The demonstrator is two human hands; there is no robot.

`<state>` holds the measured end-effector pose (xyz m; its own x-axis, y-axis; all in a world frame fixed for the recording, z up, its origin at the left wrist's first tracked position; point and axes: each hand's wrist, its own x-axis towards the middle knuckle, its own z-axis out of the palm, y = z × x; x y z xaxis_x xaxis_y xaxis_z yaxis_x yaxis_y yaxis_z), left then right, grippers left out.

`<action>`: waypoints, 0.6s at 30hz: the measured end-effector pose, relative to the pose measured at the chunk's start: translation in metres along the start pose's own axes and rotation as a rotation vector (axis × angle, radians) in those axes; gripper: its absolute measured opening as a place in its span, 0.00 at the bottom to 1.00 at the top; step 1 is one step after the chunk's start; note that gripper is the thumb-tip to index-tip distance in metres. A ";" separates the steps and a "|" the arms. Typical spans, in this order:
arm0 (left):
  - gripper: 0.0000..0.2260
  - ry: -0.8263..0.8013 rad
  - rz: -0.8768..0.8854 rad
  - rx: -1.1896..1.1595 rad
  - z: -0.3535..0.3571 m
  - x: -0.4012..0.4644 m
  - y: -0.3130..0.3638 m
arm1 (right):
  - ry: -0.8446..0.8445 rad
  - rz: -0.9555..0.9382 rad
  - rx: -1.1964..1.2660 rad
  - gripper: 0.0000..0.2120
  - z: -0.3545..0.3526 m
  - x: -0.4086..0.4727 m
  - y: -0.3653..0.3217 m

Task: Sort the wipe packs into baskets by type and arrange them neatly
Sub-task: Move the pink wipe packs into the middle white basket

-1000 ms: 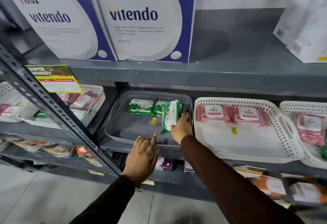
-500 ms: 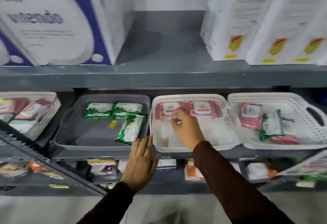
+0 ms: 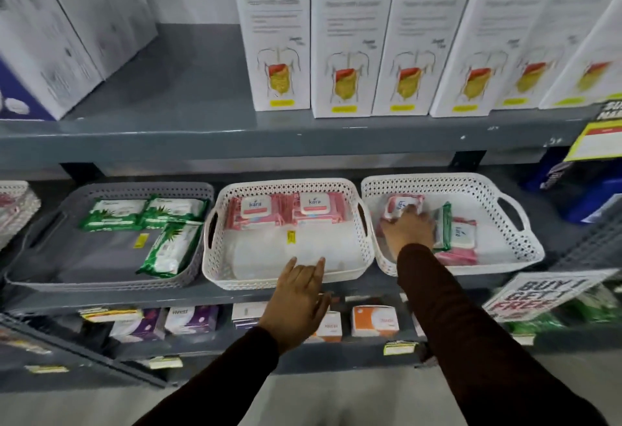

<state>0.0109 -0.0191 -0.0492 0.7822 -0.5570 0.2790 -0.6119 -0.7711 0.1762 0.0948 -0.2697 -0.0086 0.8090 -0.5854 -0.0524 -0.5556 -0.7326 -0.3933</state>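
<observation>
My right hand (image 3: 407, 228) rests fingers-down on a pink Kara wipe pack (image 3: 400, 205) at 2 o'clock in the right white perforated basket (image 3: 518, 250); grip unclear. My left hand (image 3: 298, 294), fingers spread, touches the middle white basket's (image 3: 235, 279) front rim, holding nothing.

This is a shop aisle. Grey metal shelving (image 3: 269, 136) carries rows of identical white "vizyme" cartons (image 3: 276, 31) facing outward, perforated plastic baskets (image 3: 289, 277) of packaged wipes, small yellow price labels (image 3: 399, 347) along the shelf edges, and a white "BUY 1 GET 1 FREE" promotional sign (image 3: 542, 294) hanging at the right.
</observation>
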 end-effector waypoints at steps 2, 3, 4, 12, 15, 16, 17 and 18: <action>0.28 -0.014 -0.028 0.023 0.005 0.001 0.007 | -0.041 0.047 -0.004 0.35 0.004 0.008 -0.004; 0.29 -0.018 -0.042 0.036 0.006 0.001 0.010 | -0.044 0.053 -0.019 0.38 0.007 0.011 -0.005; 0.30 -0.022 -0.053 0.046 0.006 0.000 0.011 | -0.045 0.053 -0.038 0.41 0.010 0.014 -0.005; 0.31 -0.034 -0.086 0.109 0.002 -0.008 0.011 | 0.112 0.015 0.137 0.27 0.007 0.017 -0.001; 0.31 -0.046 -0.089 0.112 0.003 -0.008 0.011 | 0.123 -0.036 0.193 0.17 0.002 0.021 0.005; 0.31 -0.049 -0.092 0.112 0.003 -0.009 0.011 | 0.094 -0.037 0.198 0.16 0.002 0.023 0.006; 0.31 -0.054 -0.098 0.111 0.004 -0.009 0.011 | 0.063 -0.047 0.188 0.17 0.001 0.025 0.006; 0.31 -0.061 -0.107 0.110 0.004 -0.010 0.010 | 0.032 -0.063 0.167 0.18 0.001 0.025 0.003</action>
<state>-0.0025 -0.0232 -0.0539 0.8499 -0.4849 0.2061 -0.5108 -0.8543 0.0965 0.1137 -0.2863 -0.0119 0.8331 -0.5532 0.0052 -0.4625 -0.7016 -0.5420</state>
